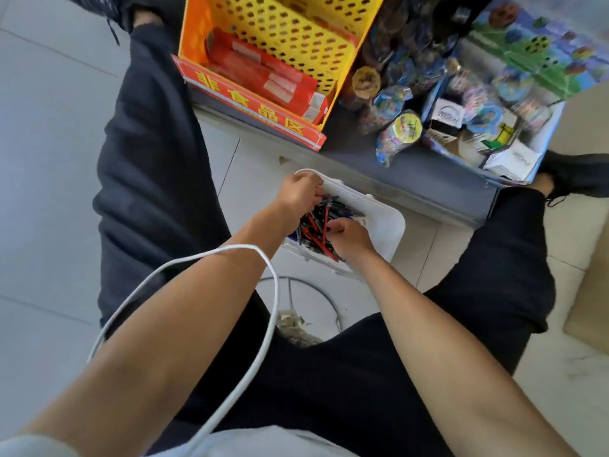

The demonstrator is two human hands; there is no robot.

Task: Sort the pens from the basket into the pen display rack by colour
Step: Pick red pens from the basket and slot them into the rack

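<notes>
A thin white cable (237, 247) loops over the bare left forearm, lower left. At centre frame the left hand (301, 192) and the right hand (350, 238) dig curled fingers into red, blue and black pens (316, 222) heaped in a white plastic basket (385, 222) on the floor. I cannot tell whether either grips one.

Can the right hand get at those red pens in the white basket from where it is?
Probably yes: the right hand is inside the open-topped basket, right beside the red pens, and nothing covers them.
</notes>
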